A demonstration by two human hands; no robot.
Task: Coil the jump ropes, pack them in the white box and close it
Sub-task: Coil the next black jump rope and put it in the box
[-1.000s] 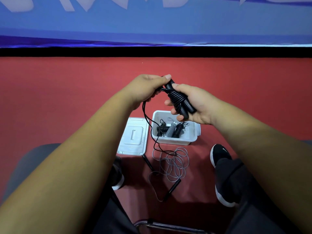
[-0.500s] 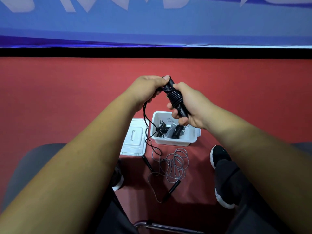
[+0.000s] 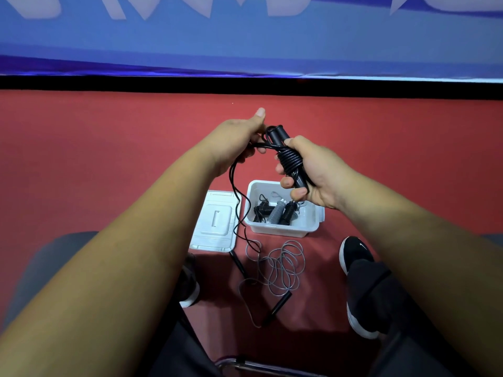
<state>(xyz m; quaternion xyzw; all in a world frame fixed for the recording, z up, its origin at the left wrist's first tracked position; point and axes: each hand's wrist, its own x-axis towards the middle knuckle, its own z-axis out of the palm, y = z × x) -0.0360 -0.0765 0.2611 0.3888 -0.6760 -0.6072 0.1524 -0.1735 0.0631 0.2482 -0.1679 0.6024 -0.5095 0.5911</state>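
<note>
Above my knees, my right hand (image 3: 318, 172) grips the half-wound black rope (image 3: 290, 159) by its handles. My left hand (image 3: 239, 140) holds the slack cord in curled fingers, mid-coil. Next, I judge, wind on the dangling tail, kept taut. Below, a grey rope (image 3: 283, 257) lies loose on the red floor (image 3: 109, 159), nearer me than the open white box (image 3: 280, 231) and the lid (image 3: 215, 221) beside it. A blue banner (image 3: 245, 44) hangs beyond.

1. The glossy black plastic jump rope (image 3: 290, 161) is black all over, handles and cord alike.
2. The rectangular white plastic box (image 3: 280, 230) is plain white, and so is its flat white lid (image 3: 215, 224).
3. In the box lie black coiled ropes (image 3: 262, 210) and a grey coiled rope (image 3: 276, 213).
4. The loose thin floor rope (image 3: 285, 263) has a grey cord and black handles.
5. The matte floor (image 3: 109, 159) is red; the wall banner (image 3: 245, 42) is blue with pale shapes.
6. The low sports shoe (image 3: 353, 254) is black with a white sole.
</note>
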